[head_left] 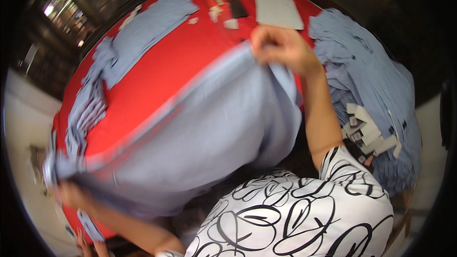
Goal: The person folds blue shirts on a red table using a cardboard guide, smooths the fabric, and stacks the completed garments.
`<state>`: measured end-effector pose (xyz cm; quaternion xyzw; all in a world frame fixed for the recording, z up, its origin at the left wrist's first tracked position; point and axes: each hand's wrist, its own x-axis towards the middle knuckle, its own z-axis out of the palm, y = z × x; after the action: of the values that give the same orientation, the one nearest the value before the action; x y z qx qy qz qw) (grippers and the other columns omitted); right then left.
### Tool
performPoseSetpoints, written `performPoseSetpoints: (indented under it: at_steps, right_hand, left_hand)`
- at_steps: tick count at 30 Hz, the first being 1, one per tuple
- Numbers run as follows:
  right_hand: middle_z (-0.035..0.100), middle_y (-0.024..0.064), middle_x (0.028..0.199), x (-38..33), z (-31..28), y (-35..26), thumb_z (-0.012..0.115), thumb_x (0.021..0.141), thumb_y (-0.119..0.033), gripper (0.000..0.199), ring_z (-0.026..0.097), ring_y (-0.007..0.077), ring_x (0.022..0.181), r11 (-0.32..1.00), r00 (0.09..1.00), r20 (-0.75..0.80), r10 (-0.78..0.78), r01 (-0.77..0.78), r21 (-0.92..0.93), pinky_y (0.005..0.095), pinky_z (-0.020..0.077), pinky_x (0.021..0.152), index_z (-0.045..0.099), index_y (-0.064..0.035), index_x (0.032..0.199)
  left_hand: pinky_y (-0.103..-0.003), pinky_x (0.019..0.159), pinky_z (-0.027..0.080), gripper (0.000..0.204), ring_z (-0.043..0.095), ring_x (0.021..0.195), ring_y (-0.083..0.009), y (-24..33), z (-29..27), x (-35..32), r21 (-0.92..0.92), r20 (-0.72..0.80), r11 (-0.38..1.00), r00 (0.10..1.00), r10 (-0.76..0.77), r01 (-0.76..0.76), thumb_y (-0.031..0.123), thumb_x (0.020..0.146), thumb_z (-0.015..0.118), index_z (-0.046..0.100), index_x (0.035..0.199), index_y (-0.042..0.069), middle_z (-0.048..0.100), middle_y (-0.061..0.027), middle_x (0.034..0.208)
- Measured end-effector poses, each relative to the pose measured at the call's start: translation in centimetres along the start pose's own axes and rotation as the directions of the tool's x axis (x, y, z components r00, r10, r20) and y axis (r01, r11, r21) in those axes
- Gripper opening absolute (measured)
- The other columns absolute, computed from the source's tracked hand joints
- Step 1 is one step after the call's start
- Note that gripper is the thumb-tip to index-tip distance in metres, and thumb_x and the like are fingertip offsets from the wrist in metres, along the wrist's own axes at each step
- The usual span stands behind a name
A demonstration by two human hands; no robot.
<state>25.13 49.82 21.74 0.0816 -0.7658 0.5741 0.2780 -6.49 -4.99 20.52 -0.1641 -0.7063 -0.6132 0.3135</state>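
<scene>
A light-blue garment [209, 128] hangs stretched between my two hands, over the near part of a red-covered table, and motion blurs it. My right hand [281, 47] is raised high, its fingers pinching the garment's upper edge. At the lower left, my left hand [74, 195] is closed on the garment's other end; its fingers are smeared by motion. Close behind that hand, striped folds of blue cloth [88, 109] run up the table's left side.
Blue garments lie flat [152, 28] at the far left and in a large pile [371, 66] on the right, with white tags [369, 131] on it. White sheets [278, 10] and a black phone-like object [237, 8] sit at the back. Another person's hand [97, 248] shows at lower left.
</scene>
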Motion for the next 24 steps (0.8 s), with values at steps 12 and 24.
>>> performPoseSetpoints:
  at_steps: [12, 24]
  right_hand:
    - [0.036, 0.0153, 0.155, -5.4, 10.1, 19.8, 0.058, 0.095, -0.045, 0.056, 0.024, 0.0343, 0.148, 0.381, 0.918, -0.144, 0.371, -0.291, -0.878, 0.0570, 0.0137, 0.118, 0.050, -0.0159, 0.143]
    - [0.045, 0.0158, 0.148, -8.6, 9.2, 25.9, 0.059, 0.091, -0.046, 0.054, 0.032, 0.0346, 0.143, 0.385, 0.965, -0.229, 0.128, -0.261, -0.885, 0.0618, 0.0186, 0.116, 0.059, -0.0119, 0.133]
  left_hand:
    - [-0.052, 0.118, 0.021, 0.062, 0.028, 0.145, -0.0389, -5.1, 12.5, -20.0, 0.859, 0.485, 0.447, 0.674, -0.558, -0.249, 0.049, 0.097, 0.054, 0.044, 0.149, 0.017, 0.028, -0.0155, 0.160]
    - [-0.047, 0.099, 0.046, 0.052, 0.057, 0.119, -0.0390, -17.4, 9.7, -19.8, 0.874, 0.321, 0.442, 0.923, -0.214, -0.201, 0.043, 0.098, 0.054, 0.057, 0.137, 0.008, 0.054, -0.0206, 0.139]
